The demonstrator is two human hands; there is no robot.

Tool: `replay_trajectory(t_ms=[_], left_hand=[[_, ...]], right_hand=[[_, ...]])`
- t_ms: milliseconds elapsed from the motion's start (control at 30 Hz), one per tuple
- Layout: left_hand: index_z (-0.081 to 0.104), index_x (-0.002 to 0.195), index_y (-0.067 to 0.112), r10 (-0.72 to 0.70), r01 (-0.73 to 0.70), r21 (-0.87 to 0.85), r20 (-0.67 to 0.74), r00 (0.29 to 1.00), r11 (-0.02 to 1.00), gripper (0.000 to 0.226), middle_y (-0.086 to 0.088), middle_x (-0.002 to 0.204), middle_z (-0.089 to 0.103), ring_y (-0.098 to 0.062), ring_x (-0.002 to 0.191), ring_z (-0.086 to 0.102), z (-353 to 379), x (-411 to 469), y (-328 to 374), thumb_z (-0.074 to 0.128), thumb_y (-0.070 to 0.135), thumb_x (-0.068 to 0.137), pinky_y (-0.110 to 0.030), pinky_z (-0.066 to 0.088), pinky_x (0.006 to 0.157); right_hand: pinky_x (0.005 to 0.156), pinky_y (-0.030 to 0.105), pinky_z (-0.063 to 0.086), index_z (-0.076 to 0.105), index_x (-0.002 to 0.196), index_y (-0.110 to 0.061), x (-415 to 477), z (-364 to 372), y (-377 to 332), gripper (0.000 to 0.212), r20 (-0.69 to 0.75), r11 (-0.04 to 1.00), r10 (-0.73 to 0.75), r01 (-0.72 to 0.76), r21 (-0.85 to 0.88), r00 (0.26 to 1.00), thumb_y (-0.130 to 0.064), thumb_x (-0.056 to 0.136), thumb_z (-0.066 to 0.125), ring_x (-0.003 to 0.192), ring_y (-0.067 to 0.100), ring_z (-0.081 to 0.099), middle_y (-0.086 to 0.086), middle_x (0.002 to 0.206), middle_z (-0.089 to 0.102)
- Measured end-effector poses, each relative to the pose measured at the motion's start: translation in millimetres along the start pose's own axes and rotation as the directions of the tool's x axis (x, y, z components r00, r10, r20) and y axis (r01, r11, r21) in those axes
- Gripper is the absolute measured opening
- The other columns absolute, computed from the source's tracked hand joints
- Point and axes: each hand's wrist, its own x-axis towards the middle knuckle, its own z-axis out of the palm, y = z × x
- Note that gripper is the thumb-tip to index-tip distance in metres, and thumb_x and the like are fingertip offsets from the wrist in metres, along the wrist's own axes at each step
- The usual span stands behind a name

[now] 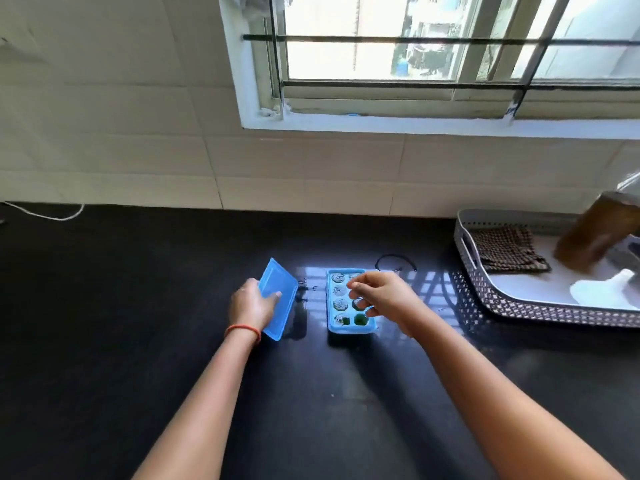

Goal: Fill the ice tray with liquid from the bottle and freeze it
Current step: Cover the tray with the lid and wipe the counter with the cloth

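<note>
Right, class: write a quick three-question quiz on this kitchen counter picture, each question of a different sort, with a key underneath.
1. True or false: the ice tray lies uncovered on the counter.
2. Where does the bottle of brown liquid stand? A) on the windowsill B) in the perforated basket C) beside the tray
3. Fill in: the blue lid is held by the ___ hand.
Key: 1 true. 2 B. 3 left hand.

Glossy dark counter (138, 306) — translucent blue plastic tray (334, 327)
</note>
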Motion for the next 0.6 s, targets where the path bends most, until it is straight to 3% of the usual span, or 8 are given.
replay_trajectory(t_ms=[67, 167, 300, 400, 467, 533, 600], left_hand=[[0.058, 0.105, -0.001, 0.06, -0.074, -0.172, -0.086, 0.995, 0.982, 0.03, -0.021, 0.111, 0.064, -0.036, 0.101, 0.059, -5.9, 1.1, 8.8, 0.062, 0.022, 0.088, -0.034, 0.042, 0.075], [0.06, 0.111, 0.002, 0.175, -0.222, -0.317, -0.169, 0.97, 0.922, 0.024, -0.02, 0.111, 0.062, -0.034, 0.101, 0.058, -8.1, -8.1, 36.3, 0.055, 0.014, 0.09, -0.035, 0.046, 0.083], [0.065, 0.114, 0.007, 0.436, -0.473, -0.284, -0.187, 0.88, 0.834, 0.028, -0.016, 0.115, 0.053, -0.028, 0.105, 0.055, 10.3, -38.8, 72.2, 0.059, 0.009, 0.086, -0.02, 0.037, 0.091], [0.06, 0.125, 0.016, 0.589, -0.588, -0.193, -0.057, 0.806, 0.786, 0.046, -0.011, 0.131, 0.044, -0.024, 0.122, 0.042, 25.8, -48.1, 80.3, 0.069, 0.029, 0.081, -0.033, 0.033, 0.106], [0.059, 0.126, 0.017, 0.571, -0.548, -0.325, -0.031, 0.821, 0.771, 0.051, -0.01, 0.132, 0.045, -0.02, 0.124, 0.043, 27.3, -36.7, 78.6, 0.071, 0.036, 0.08, -0.033, 0.036, 0.108], [0.056, 0.129, 0.011, 0.422, -0.382, -0.486, -0.03, 0.906, 0.786, 0.052, -0.009, 0.128, 0.053, -0.019, 0.115, 0.056, 26.4, -19.7, 76.6, 0.068, 0.033, 0.084, -0.035, 0.045, 0.102], [0.057, 0.127, 0.008, 0.29, -0.201, -0.587, 0.061, 0.955, 0.784, 0.044, -0.01, 0.121, 0.063, -0.021, 0.107, 0.063, 30.2, -8.3, 77.0, 0.065, 0.026, 0.087, -0.039, 0.052, 0.094]], right_hand=[[0.055, 0.021, 0.049, 0.064, 0.097, -0.011, -1.7, 6.4, -2.5, 0.011, -0.006, 0.999, 0.02, -0.02, 0.034, 1.0, -0.015, 0.095, 0.054, 0.061, 0.011, 0.053, 0.002, 0.081, 0.064], [0.057, 0.022, 0.051, 0.06, 0.101, -0.014, 1.0, 13.1, -15.3, 0.013, 0.024, 0.976, 0.026, -0.03, 0.215, 0.999, -0.023, 0.095, 0.054, 0.065, 0.012, 0.056, 0.008, 0.095, 0.064], [0.061, 0.028, 0.054, 0.055, 0.108, -0.016, 8.4, 18.7, -36.3, 0.025, 0.089, 0.87, -0.018, -0.028, 0.492, 0.996, -0.037, 0.095, 0.051, 0.072, 0.017, 0.063, 0.006, 0.093, 0.062], [0.06, 0.029, 0.055, 0.052, 0.115, -0.007, 15.0, 11.2, -40.1, 0.021, -0.023, 0.856, -0.05, 0.055, 0.515, 0.998, -0.017, 0.098, 0.047, 0.07, 0.019, 0.064, 0.009, 0.089, 0.063], [0.066, 0.035, 0.055, 0.052, 0.117, -0.005, 19.3, 0.3, -35.0, 0.021, -0.082, 0.876, -0.016, 0.054, 0.48, 0.996, -0.009, 0.097, 0.045, 0.076, 0.022, 0.064, 0.013, 0.094, 0.063], [0.068, 0.038, 0.055, 0.05, 0.113, -0.007, 22.9, -8.2, -27.8, 0.017, -0.086, 0.895, 0.02, 0.021, 0.445, 0.996, -0.008, 0.097, 0.047, 0.079, 0.022, 0.064, 0.013, 0.099, 0.063], [0.073, 0.04, 0.057, 0.05, 0.111, -0.008, 28.0, -10.3, -20.3, 0.015, -0.076, 0.904, 0.061, -0.023, 0.426, 0.995, -0.008, 0.096, 0.048, 0.086, 0.024, 0.065, 0.015, 0.105, 0.064]])
